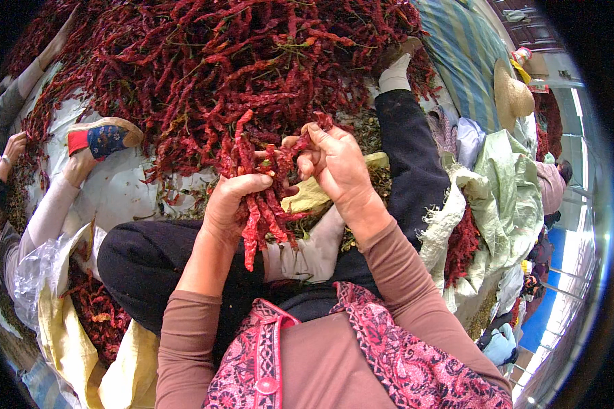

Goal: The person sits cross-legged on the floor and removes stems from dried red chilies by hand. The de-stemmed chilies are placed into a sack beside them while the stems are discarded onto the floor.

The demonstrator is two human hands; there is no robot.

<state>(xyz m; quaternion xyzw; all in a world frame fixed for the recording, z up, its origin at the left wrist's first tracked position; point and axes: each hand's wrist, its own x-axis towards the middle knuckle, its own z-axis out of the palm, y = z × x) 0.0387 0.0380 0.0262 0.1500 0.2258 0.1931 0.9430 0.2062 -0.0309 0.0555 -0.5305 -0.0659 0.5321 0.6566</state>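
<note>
My left hand (238,197) grips a bunch of dried red chili peppers (253,209), its thumb across their stem ends and several pods hanging below. Close on the right, my right hand (327,158) pinches a dark red chili (303,143) between thumb and fingers, beside the bunch. Beyond both hands spreads a large pile of dried red chilies (235,66). Loose stems and plant scraps (360,133) lie beneath and around my hands.
A yellow woven sack (66,327) with chilies stands at left, a pale green sack (511,189) with chilies at right. My outstretched leg (409,148) borders the pile. Another person's leg (51,204) and hand (15,145) are at left. A straw hat (511,94) rests at upper right.
</note>
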